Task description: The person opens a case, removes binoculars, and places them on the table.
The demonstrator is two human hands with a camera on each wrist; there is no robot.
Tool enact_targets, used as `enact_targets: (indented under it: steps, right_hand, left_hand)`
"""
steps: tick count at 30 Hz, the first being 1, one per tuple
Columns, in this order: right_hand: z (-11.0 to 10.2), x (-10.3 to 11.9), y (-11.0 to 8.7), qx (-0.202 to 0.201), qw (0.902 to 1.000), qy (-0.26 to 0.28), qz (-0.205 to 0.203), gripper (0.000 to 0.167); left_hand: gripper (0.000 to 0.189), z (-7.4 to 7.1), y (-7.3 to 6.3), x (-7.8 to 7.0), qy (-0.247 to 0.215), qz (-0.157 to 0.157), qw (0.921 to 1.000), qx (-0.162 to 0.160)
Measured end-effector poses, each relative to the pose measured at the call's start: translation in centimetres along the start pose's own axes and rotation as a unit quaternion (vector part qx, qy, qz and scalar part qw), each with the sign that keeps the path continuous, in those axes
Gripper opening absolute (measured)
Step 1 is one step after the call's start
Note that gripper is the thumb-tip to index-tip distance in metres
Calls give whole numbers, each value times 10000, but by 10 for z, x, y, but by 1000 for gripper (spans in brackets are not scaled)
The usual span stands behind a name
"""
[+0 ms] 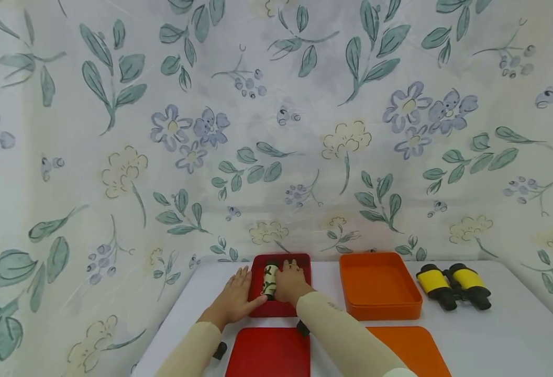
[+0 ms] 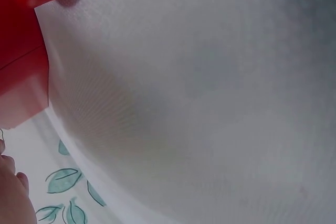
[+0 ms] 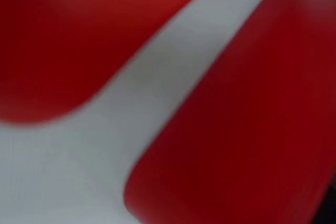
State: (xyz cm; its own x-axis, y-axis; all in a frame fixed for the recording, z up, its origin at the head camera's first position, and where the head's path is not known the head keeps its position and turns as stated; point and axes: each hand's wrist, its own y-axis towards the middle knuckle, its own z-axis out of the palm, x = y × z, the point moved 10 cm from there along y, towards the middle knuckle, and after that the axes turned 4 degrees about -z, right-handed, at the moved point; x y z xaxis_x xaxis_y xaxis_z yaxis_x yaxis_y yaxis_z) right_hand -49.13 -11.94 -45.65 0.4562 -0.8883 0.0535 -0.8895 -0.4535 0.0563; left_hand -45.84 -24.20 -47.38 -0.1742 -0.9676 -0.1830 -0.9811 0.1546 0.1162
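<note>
Inside a red box [image 1: 280,310] at the back of the table lies a camouflage-patterned barrel [image 1: 269,280] with dark ends. It looks like one side of a pair of binoculars; the rest is hidden by my right hand [image 1: 293,283]. That hand reaches into the box with its fingers spread forward over the right part. Along the box's left side rests my left hand [image 1: 235,297], fingers extended and thumb over the near left rim. In the left wrist view, the red box [image 2: 23,85] fills the left edge. Both red pieces show in the right wrist view.
A red lid [image 1: 269,356] lies in front of the red box. To the right stands an orange box [image 1: 380,312], with an orange lid [image 1: 410,345] before it. Yellow and black binoculars [image 1: 454,285] lie at far right. A floral cloth [image 1: 276,131] hangs behind the white table.
</note>
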Motion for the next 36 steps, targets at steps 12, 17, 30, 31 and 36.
enact_targets:
  steps: [12,17,30,31,36]
  right_hand:
    - [0,-14,1,-139,9994,-304,89,73]
    - [-11,-11,0,-126,9971,-742,-123,75]
    - [-44,-20,-19,-431,9962,-747,-131,83]
    - [-47,-22,-21,-441,9961,-756,-140,83]
    - [-51,-40,-31,-528,9957,-724,-219,86]
  left_hand:
    - [104,0,4,-9,88,75,9999,-55]
    - [105,-2,4,-7,195,41,9998,-92]
    - [104,2,4,-1,147,26,9999,-42]
    - [104,2,4,0,152,3,9999,-25]
    - [105,4,4,0,98,3,10000,5]
